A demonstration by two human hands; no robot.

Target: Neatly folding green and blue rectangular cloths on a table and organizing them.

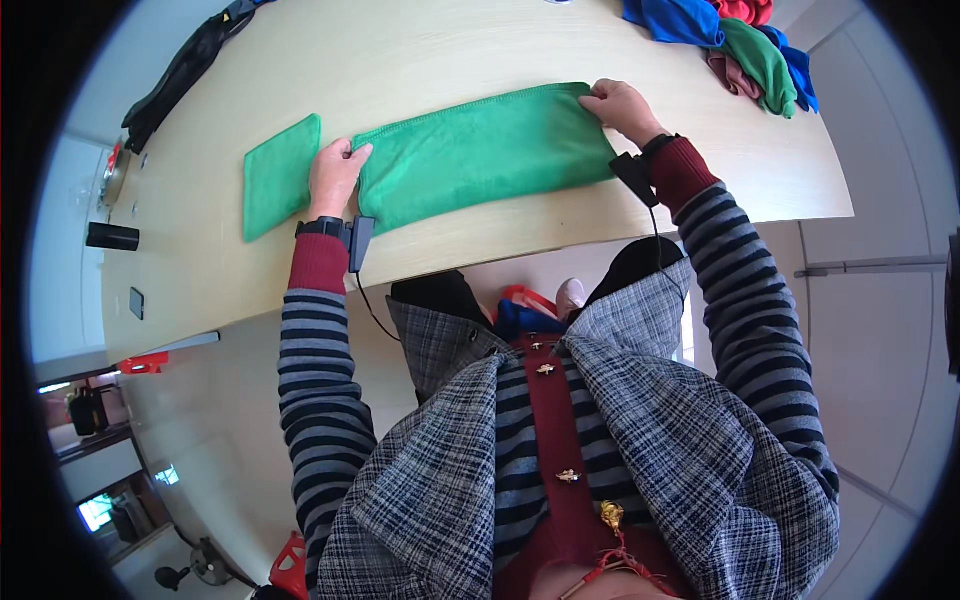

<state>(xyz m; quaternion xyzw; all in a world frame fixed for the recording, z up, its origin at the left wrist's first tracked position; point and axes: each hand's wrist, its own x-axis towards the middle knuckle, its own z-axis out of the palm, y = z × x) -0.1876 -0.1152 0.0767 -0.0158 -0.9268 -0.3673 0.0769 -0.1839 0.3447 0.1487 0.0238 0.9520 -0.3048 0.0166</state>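
A green cloth [485, 155], folded into a long strip, lies on the pale table along its near edge. My left hand [335, 178] pinches its far left corner between thumb and fingers. At the opposite end, my right hand [622, 108] grips the far right corner the same way. The strip looks mostly smooth, with a stitched hem along its far side. Just left of my left hand rests a smaller folded green cloth [280, 178], apart from the strip.
Crumpled blue, red, green and brown cloths [755, 55] are heaped at the table's far right. A black cylinder [113, 237] and a small dark flat object [137, 303] lie at the left. Something long and black [185, 80] lies along the far left edge.
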